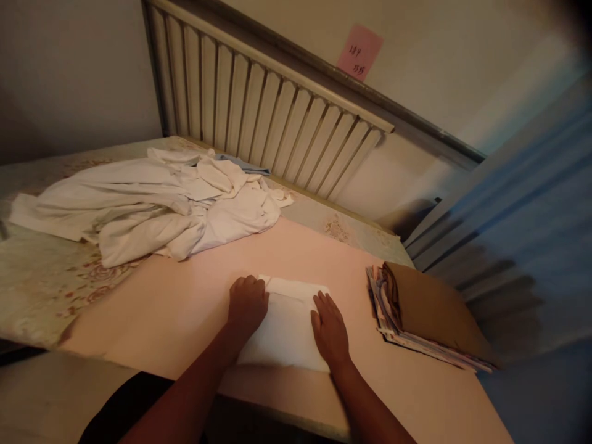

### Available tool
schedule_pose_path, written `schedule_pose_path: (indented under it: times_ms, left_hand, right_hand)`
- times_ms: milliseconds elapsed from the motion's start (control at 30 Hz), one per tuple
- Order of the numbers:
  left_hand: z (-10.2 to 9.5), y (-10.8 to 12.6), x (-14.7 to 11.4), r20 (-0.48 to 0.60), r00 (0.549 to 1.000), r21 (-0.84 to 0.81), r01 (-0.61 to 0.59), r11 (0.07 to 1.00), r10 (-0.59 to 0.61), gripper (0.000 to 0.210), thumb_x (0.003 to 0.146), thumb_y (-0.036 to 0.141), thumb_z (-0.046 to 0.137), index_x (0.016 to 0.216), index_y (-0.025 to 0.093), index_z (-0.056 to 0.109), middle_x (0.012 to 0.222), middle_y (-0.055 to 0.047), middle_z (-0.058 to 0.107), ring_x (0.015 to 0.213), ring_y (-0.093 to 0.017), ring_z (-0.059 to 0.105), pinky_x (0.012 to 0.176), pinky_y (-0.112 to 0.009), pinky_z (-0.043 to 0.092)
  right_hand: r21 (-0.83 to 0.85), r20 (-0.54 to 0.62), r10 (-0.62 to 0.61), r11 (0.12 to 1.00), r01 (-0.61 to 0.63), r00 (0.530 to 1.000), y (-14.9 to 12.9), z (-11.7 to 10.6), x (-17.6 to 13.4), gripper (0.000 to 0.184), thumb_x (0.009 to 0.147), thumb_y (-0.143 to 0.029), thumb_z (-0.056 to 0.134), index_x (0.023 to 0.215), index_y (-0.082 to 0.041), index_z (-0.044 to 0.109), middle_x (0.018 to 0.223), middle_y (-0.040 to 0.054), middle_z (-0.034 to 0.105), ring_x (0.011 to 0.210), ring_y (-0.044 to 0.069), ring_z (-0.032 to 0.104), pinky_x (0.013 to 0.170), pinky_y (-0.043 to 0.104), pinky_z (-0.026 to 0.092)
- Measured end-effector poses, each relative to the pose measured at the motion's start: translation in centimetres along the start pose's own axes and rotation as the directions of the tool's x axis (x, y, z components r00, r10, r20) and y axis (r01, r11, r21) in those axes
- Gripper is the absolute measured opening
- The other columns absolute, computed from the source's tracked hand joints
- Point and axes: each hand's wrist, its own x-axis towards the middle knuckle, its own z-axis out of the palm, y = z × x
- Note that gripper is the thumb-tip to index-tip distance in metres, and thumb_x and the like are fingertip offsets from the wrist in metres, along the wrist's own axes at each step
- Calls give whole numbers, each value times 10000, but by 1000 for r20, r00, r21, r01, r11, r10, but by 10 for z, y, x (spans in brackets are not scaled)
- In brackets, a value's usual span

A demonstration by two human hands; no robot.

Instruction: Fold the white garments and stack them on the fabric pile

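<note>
A folded white cloth (284, 333) lies flat on a pink sheet, with a narrow folded strip along its far edge. My left hand (248, 302) is closed with curled fingers at the cloth's far left corner. On the right side, my right hand (329, 325) rests on the cloth's edge near the far right corner, its fingers stretched out and the thumb apart. Both palms face down, and parts of the cloth's side edges are hidden under them.
The pink sheet (185, 302) covers part of a flowered surface (32, 302). Crumpled white fabric (152, 197) lies at the far left. A stack of folded fabrics (430, 314) sits at the right, beside a blue curtain (518, 277). A radiator (259, 105) stands behind.
</note>
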Motion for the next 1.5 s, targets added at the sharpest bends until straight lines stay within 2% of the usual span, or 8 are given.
schedule_pose_path:
  times_ms: [267, 500, 900, 1233, 1333, 1500]
  left_hand:
    - [6, -1, 3, 25, 999, -23, 35, 999, -35, 160, 851, 222, 454, 806, 168, 597, 898, -111, 595, 898, -263, 493, 837, -401, 331]
    - [3, -1, 4, 54, 994, -63, 99, 993, -95, 95, 802, 232, 501, 787, 177, 578, 891, -93, 582, 908, -254, 493, 814, -379, 344]
    - [4, 3, 3, 64, 990, -71, 134, 988, -129, 91, 816, 238, 495, 788, 181, 560, 915, -92, 568, 933, -258, 484, 832, -377, 337]
    - [8, 5, 5, -20, 984, -118, 172, 978, -175, 130, 773, 313, 580, 813, 190, 572, 892, -59, 580, 922, -246, 496, 858, -374, 349]
    - [10, 6, 6, -55, 988, -114, 139, 984, -146, 161, 755, 301, 592, 867, 186, 592, 910, -59, 582, 934, -244, 493, 872, -373, 340]
    - [10, 9, 6, -67, 993, -104, 87, 991, -95, 126, 765, 285, 570, 847, 196, 606, 901, -66, 603, 943, -254, 481, 904, -391, 318]
  right_hand:
    - [4, -7, -4, 1000, 4, 1000, 0, -1, 0, 420, 954, -290, 373, 1334, -182, 516, 1428, 68, 466, 1377, 230, 336, 1115, 460, 335]
    - [-9, 6, 4, 1000, -4, 1000, 0, 0, 0, 421, 956, -291, 373, 1333, -169, 517, 1434, 75, 458, 1377, 230, 335, 1119, 455, 328]
    - [-20, -7, -11, 1000, 11, 1000, 0, -1, 0, 417, 957, -294, 379, 1326, -163, 525, 1423, 86, 470, 1370, 231, 349, 1113, 452, 338]
    - [1, -22, -6, 1000, 6, 1000, 0, -1, 0, 418, 957, -300, 370, 1326, -180, 524, 1422, 78, 473, 1370, 226, 348, 1109, 454, 340]
    - [-3, -6, -3, 1000, 2, 1000, 0, -1, 0, 420, 957, -295, 367, 1330, -172, 517, 1428, 80, 466, 1373, 227, 341, 1113, 455, 333]
    - [3, -14, -12, 1000, 12, 1000, 0, -2, 0, 420, 954, -292, 375, 1331, -172, 516, 1422, 80, 473, 1369, 227, 349, 1111, 456, 335]
